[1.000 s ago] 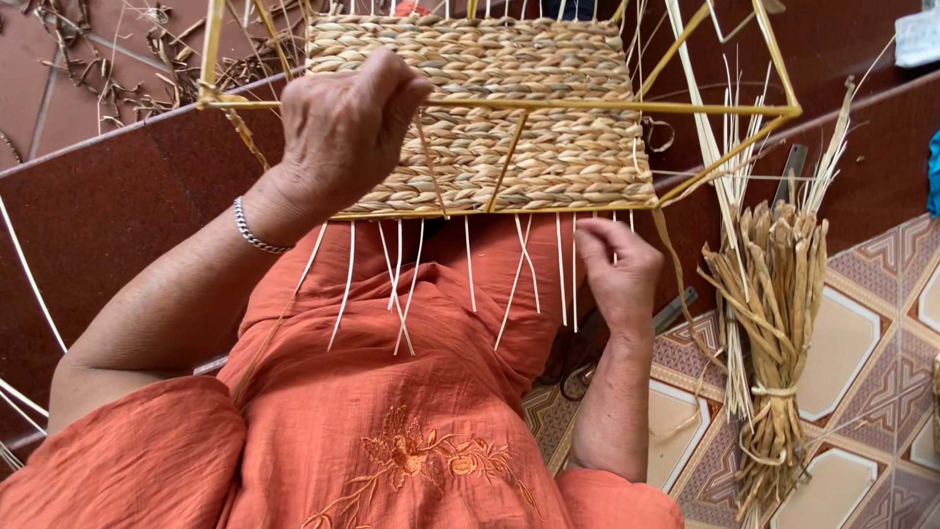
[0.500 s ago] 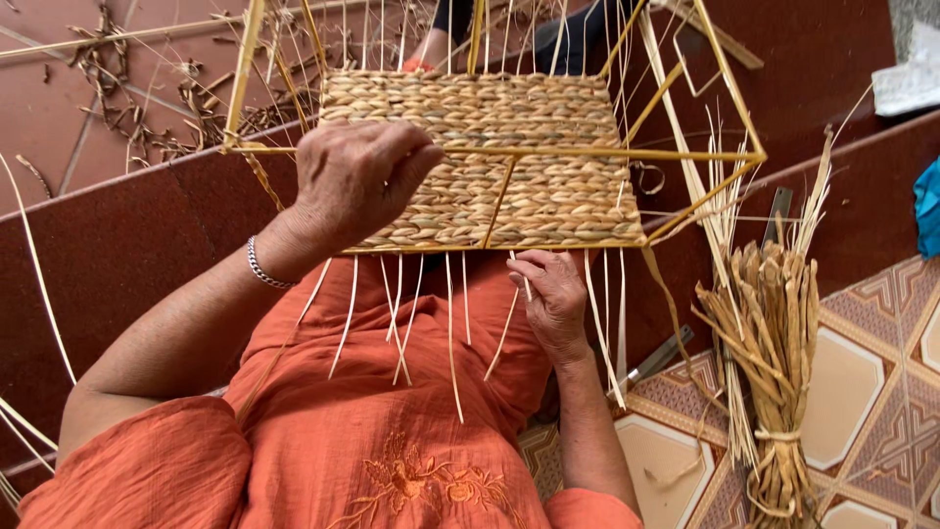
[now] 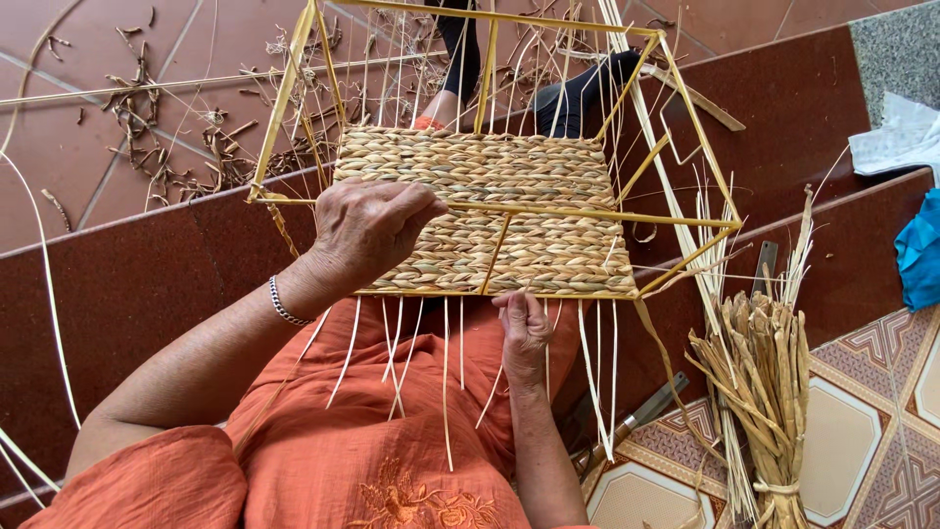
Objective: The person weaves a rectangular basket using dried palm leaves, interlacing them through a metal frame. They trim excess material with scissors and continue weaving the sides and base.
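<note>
Home weaving spot: tiled steps, scattered reed scraps, bundled fibre.

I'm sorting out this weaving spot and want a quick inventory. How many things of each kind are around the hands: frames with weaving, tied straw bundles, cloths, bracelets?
Yellow frame with woven panel: 1
Tied bundle of dried straw: 1
Cloths at the right edge: 2, one white, one blue
Silver bracelet on the left wrist: 1
Total: 5
</note>
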Demonstrator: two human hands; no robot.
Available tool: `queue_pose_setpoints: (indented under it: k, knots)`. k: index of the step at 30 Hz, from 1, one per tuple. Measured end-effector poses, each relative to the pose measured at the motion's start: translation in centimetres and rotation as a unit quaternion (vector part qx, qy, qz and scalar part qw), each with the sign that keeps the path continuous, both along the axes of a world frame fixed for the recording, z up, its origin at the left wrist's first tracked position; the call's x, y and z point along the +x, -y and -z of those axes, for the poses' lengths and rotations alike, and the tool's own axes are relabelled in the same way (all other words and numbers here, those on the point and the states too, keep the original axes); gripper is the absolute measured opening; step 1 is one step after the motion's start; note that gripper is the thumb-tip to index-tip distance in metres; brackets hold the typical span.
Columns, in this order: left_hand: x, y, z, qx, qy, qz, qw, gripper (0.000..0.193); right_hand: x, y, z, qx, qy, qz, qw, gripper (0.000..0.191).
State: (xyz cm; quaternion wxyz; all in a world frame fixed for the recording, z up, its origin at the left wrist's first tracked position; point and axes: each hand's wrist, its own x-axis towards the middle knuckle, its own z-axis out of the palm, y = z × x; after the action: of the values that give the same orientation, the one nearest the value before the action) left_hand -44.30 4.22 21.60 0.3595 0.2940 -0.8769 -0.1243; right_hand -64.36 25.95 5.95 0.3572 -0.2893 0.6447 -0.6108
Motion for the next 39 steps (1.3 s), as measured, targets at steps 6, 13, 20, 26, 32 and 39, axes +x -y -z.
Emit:
queue_pose_setpoints:
  k: [6,13,20,26,32,39]
  knots:
    - [0.0,0.1,0.5,0.003,0.027,-0.004,1.0,0.028,1.3,-0.7,-0.1,0.019,-0.068,0.023,0.997,0.036]
    - [-0.2,0.2,1.5,0.006,0.044,-0.001,0.999,0.028,2.1,-1.3,-0.8,0.038,-0.171,0.019,0.984,0.039]
    - [-0.1,0.0,1.3,0.009,0.043,0.0,0.999,0.029,3.0,-1.6,-2.4,0.011,-0.288,0.0,0.958,0.035]
    - [-0.2,0.0,1.2,-0.002,0.046,-0.008,0.999,0.028,3.6,-1.6,-3.1,-0.023,-0.359,-0.046,0.932,0.03]
    - [-0.4,-0.1,1.4,0.034,0.053,-0.006,0.998,0.025,3.7,-2.3,-2.7,-0.04,-0.397,-0.057,0.915,0.03]
    - [-0.2,-0.2,0.8,0.003,0.02,0.007,1.0,0.028,3.7,-1.8,-4.0,-0.058,-0.407,-0.061,0.909,0.031]
